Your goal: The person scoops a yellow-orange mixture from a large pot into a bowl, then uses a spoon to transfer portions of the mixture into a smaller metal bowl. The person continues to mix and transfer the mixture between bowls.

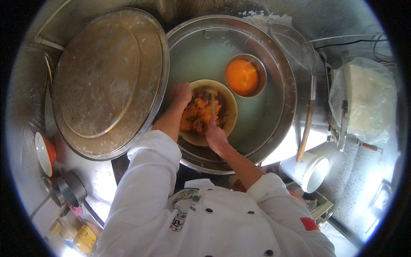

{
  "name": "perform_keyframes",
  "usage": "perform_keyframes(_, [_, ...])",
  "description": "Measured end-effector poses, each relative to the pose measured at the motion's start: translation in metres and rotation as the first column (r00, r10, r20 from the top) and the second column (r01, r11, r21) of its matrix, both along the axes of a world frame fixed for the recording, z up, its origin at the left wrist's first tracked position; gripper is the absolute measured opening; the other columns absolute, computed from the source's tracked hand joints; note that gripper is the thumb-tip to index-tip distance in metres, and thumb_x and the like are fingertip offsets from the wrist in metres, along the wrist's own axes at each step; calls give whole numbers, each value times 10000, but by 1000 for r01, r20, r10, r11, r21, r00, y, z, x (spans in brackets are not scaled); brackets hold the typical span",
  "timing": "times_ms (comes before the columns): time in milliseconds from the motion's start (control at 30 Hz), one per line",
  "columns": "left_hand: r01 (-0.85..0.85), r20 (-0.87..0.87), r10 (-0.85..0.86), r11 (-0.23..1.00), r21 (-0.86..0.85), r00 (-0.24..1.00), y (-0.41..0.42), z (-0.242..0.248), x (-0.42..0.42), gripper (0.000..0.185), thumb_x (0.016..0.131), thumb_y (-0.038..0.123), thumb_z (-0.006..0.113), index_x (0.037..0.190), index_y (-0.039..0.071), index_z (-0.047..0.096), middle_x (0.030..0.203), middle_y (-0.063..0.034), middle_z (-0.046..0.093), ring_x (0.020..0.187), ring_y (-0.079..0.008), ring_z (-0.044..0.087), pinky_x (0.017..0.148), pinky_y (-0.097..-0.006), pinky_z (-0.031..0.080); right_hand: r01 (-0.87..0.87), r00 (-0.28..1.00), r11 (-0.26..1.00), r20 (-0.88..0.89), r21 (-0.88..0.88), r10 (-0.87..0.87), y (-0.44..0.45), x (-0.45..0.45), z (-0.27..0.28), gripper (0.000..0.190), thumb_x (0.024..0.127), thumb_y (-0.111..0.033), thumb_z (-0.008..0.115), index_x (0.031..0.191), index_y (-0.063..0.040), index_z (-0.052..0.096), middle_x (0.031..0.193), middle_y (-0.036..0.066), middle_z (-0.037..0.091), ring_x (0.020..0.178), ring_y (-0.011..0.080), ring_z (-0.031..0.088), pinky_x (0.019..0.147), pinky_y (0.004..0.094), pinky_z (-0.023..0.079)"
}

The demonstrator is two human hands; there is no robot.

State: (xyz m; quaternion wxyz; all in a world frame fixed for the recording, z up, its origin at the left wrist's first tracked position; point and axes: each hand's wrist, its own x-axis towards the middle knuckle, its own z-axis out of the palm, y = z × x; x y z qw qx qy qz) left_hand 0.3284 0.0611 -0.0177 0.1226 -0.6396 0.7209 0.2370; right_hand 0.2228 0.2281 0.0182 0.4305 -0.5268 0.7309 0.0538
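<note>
A wide round metal pot (290,106) is before me, with cloudy, pale greenish liquid inside it. Within the pot sits a cream-coloured bowl (233,120) of mashed orange and dark brown food (200,112). My left hand (181,93) is closed at the bowl's left rim; its fingertips are hidden. With my right hand (216,138) I grip the handle of a spoon-like utensil (212,107), its head down in the mash. Up and to the right of the bowl, a small steel bowl (262,69) holds smooth orange food (242,77).
A large metal lid (106,74) leans at the pot's left. On the right lie a wire strainer with a wooden handle (306,128), a white bucket (305,172) and a plastic-bagged pale block (362,99). Orange bowl (53,154) and metal pots (72,189) stand at left.
</note>
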Motion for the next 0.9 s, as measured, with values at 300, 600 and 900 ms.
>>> perform_keyframes(300, [-25, -16, 26, 997, 75, 1000, -8, -6, 2, 187, 834, 102, 554, 959, 4, 654, 971, -195, 633, 911, -333, 621, 759, -422, 510, -42, 999, 999, 4, 24, 42, -8, 4, -10, 697, 845, -63, 420, 1365, 116, -7, 753, 230, 618, 661, 334, 624, 570, 417, 504])
perform_keyframes(600, [-8, -36, 10, 999, 35, 999, -6, -7, 7, 229, 874, 120, 455, 992, 23, 626, 1015, -196, 611, 966, -350, 592, 792, -450, 494, -185, 982, 982, -19, 45, 186, 7, -16, 34, 712, 828, -40, 423, 1392, 54, -2, 791, 237, 606, 694, 348, 605, 621, 434, 484])
perform_keyframes(900, [14, -21, -14, 1000, -17, 1000, -9, -10, 5, 206, 863, 102, 466, 971, 23, 623, 1005, -188, 613, 955, -348, 592, 768, -448, 496, -409, 912, 912, -30, -6, 409, 35, -37, 78, 650, 798, -55, 477, 1374, 4, 182, 809, 234, 598, 696, 338, 621, 647, 424, 510])
